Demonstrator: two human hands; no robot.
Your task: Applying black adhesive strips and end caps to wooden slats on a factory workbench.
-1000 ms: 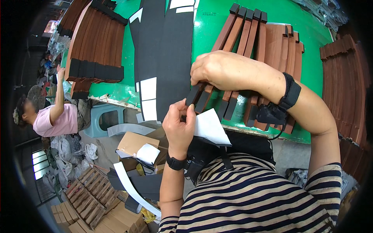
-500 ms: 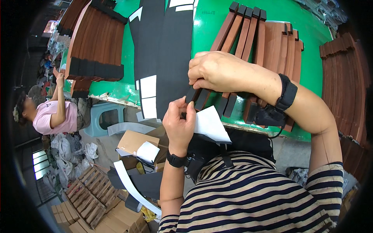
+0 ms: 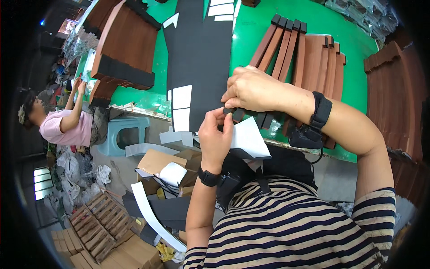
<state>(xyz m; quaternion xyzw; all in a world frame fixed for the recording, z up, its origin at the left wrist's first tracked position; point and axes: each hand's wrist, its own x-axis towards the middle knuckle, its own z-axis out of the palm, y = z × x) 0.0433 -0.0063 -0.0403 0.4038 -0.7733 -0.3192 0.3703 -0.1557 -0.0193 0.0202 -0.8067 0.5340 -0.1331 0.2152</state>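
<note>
While the left hand [image 3: 215,136] has thumb and forefinger clamped on the black near end of the leftmost wooden bar [image 3: 263,45] in a row, the right hand [image 3: 253,89] curls over that bar from above; its fingertips are partly hidden, so I cannot tell whether they grip. The bar slants from the near edge of the green surface [image 3: 253,15] toward the far edge, beside other dark-ended bars [image 3: 286,54]. A black sheet [image 3: 204,58] lies to its left.

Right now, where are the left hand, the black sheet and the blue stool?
Left hand [image 3: 213,139], head view: back of hand.
Black sheet [image 3: 208,62], head view: bare middle.
Blue stool [image 3: 112,136], head view: left side.
</note>
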